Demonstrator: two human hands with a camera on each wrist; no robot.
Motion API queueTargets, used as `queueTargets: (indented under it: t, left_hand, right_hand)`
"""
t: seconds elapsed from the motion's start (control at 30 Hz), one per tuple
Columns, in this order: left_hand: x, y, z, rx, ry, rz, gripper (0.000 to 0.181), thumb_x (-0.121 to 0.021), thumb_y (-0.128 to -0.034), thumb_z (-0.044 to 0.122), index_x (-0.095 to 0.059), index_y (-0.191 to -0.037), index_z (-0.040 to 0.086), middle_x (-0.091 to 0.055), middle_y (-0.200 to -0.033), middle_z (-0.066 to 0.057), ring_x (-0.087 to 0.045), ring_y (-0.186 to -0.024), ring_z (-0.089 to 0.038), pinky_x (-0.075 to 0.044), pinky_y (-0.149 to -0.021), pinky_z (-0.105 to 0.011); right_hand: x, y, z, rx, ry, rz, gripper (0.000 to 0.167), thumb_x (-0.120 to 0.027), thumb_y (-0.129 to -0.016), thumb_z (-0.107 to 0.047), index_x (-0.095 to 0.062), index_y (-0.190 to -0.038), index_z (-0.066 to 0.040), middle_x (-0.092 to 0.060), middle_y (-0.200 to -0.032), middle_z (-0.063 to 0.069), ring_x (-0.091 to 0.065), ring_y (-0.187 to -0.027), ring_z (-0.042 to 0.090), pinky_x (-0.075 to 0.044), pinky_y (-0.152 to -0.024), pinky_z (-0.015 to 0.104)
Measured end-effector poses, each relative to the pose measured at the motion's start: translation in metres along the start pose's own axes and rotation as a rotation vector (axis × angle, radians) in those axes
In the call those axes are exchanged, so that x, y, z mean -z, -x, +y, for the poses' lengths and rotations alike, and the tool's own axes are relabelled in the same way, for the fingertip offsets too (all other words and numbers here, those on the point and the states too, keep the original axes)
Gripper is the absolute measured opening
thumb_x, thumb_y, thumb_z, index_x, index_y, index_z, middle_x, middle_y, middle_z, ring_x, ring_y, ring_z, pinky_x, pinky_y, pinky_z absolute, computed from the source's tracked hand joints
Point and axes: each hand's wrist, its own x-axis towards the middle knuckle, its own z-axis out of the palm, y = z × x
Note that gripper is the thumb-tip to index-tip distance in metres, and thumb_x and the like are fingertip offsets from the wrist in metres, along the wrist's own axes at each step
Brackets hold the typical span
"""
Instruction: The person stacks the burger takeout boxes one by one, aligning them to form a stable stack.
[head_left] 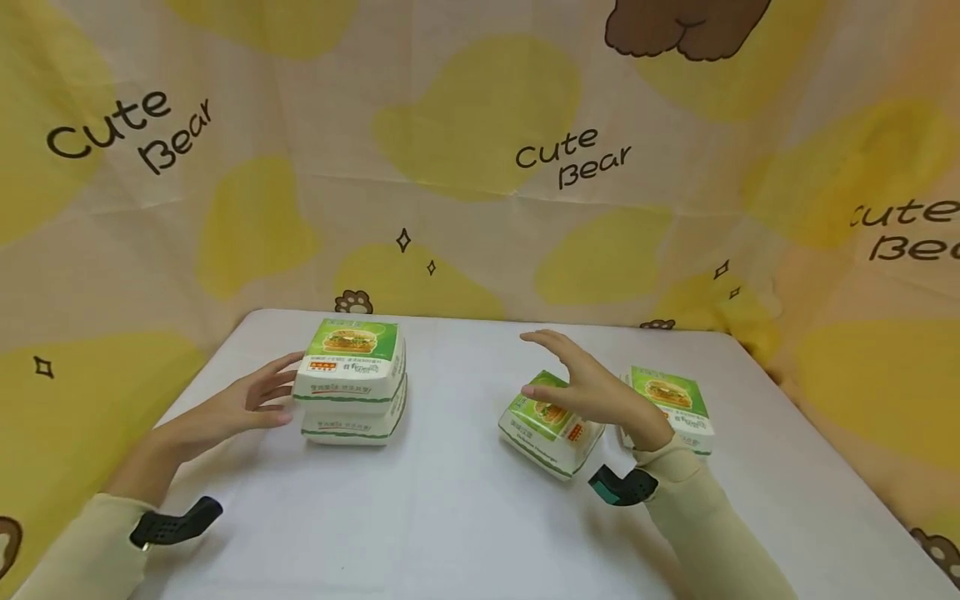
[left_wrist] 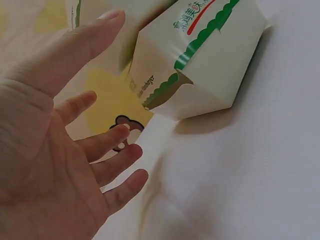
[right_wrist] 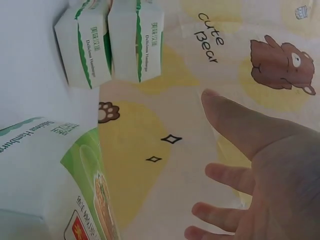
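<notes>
Two white-and-green paper hamburger boxes stand stacked on the left: an upper box (head_left: 348, 362) squarely on a lower box (head_left: 348, 427). My left hand (head_left: 251, 400) is beside the stack's left side, fingers spread and loosely bent. In the left wrist view a gap shows between these fingers (left_wrist: 115, 170) and the lower box (left_wrist: 210, 75). My right hand (head_left: 592, 387) hovers over a third hamburger box (head_left: 551, 433), which sits turned at an angle. Its thumb and fingers are apart, with nothing between them. Farther right, partly behind that wrist, is another hamburger box (head_left: 671, 400).
A white table (head_left: 450, 517) carries all the boxes. Behind and beside it hangs a yellow-patterned cloth (head_left: 465, 117) with bear drawings and lettering. Each wrist wears a dark strap, one on the left (head_left: 176, 523) and one on the right (head_left: 624, 486).
</notes>
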Motion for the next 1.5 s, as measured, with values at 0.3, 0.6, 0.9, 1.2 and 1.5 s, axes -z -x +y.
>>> queueTargets:
  t: [0.3,0.6,0.9,1.2,1.5]
  left_hand:
    - [0.018,0.009,0.005,-0.019,-0.067,0.079,0.078,-0.060,-0.1013,0.018,-0.014,-0.164,0.024,-0.032,-0.163,-0.016,-0.042,-0.121,0.021,-0.047,-0.091,-0.014]
    - [0.025,0.013,0.003,-0.068,-0.077,0.160,0.059,-0.049,-0.1073,0.022,-0.025,-0.161,0.023,-0.047,-0.135,0.029,-0.050,-0.119,0.019,-0.044,-0.091,-0.008]
    - [0.024,0.009,0.026,-0.216,-0.057,0.227,0.054,-0.046,-0.1072,0.010,-0.031,-0.158,0.020,-0.050,-0.138,0.026,-0.051,-0.123,0.015,-0.046,-0.092,-0.007]
    - [0.012,0.009,0.038,-0.173,-0.022,0.227,0.073,-0.043,-0.1088,0.015,0.004,-0.162,0.034,-0.044,-0.145,0.017,-0.047,-0.121,0.018,-0.046,-0.092,-0.006]
    - [0.002,-0.001,0.047,-0.126,-0.043,0.233,0.067,-0.034,-0.1106,0.025,0.009,-0.161,0.037,-0.014,-0.163,-0.029,-0.024,-0.143,-0.053,-0.042,-0.092,-0.004]
  right_hand:
    - [0.005,-0.003,0.008,-0.022,-0.022,-0.035,0.078,-0.074,-0.092,-0.040,-0.033,-0.157,-0.025,-0.029,-0.165,0.008,-0.026,-0.154,0.035,-0.027,-0.120,0.064]
    - [0.011,-0.001,0.020,-0.042,0.006,-0.106,0.082,-0.078,-0.090,-0.031,-0.033,-0.158,-0.020,-0.030,-0.165,0.013,-0.026,-0.154,0.039,-0.027,-0.120,0.064]
    - [0.015,0.007,0.035,-0.094,-0.020,-0.269,0.082,-0.081,-0.087,-0.029,-0.039,-0.155,-0.016,-0.020,-0.168,0.019,-0.017,-0.154,0.047,-0.021,-0.119,0.068]
    - [0.011,0.008,0.040,-0.168,0.019,-0.324,0.074,-0.078,-0.088,-0.036,-0.046,-0.152,-0.017,-0.024,-0.166,0.018,-0.029,-0.150,0.046,-0.026,-0.119,0.065]
    - [0.014,0.006,0.037,-0.247,0.052,-0.347,0.093,-0.084,-0.082,-0.039,-0.035,-0.158,-0.019,-0.012,-0.170,0.017,-0.041,-0.139,0.042,-0.035,-0.112,0.064]
